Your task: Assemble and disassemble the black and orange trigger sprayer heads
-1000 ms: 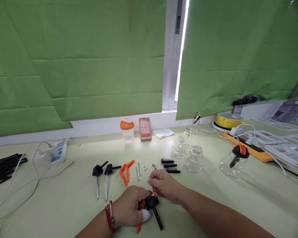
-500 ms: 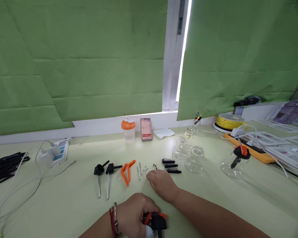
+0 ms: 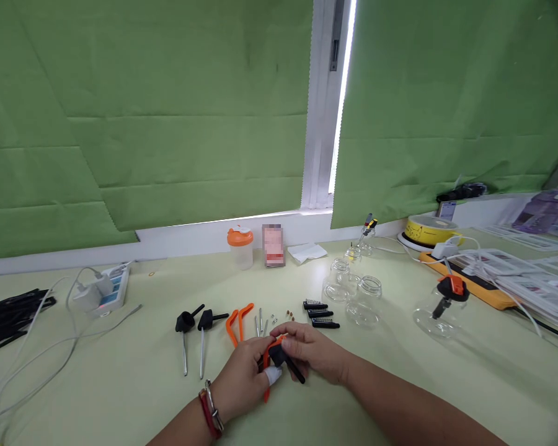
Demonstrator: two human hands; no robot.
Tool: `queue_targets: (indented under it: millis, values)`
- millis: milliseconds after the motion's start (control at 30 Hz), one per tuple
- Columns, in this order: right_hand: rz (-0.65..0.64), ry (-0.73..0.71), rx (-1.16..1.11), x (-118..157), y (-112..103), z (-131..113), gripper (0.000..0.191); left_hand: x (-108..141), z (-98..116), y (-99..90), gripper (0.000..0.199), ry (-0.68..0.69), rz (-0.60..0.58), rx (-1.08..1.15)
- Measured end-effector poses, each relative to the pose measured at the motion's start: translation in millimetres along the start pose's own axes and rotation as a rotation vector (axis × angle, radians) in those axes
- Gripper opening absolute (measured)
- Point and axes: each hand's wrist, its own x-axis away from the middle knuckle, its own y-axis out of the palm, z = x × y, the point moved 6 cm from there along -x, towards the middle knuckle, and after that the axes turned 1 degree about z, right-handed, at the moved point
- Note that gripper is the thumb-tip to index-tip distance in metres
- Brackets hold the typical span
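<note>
My left hand [image 3: 247,376], with a white wrap on its thumb, is closed on an orange and black part [image 3: 277,355] at the lower middle. From the right, my right hand [image 3: 317,353] grips the same part, its thumb and fingers at the black top. An orange lever hangs down from the part and a black tube slants to the lower right. Just beyond my hands lie silver pins [image 3: 261,321], tiny clear pieces [image 3: 274,319] and small brown bits [image 3: 289,314]. Two orange levers [image 3: 239,322] lie to the left, and black pieces with springs [image 3: 320,313] to the right.
Two black heads with metal tubes [image 3: 202,341] lie further left. Glass jars [image 3: 363,302] stand right of centre; another jar [image 3: 439,316] bears an orange and black top. A shaker cup [image 3: 240,248], power strip [image 3: 114,286] and cables are on the table [image 3: 121,396].
My left hand has lifted the orange and black part up and away from the table's front edge. My right hand has come back from the small pieces and now holds the part too.
</note>
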Motion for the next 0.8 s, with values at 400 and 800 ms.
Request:
queue_targets:
  millis: [400,800]
  values:
    - [0.673,-0.177,-0.278,15.5,-80.5,-23.7,0.024,8.1,-54.6,-66.5,0.028,-0.509,0.42,-0.489]
    - [0.445,-0.144,-0.056,18.7,-43.3,-30.6,0.037,8.4,-62.9,-78.8,0.03,-0.62,0.365,-0.736]
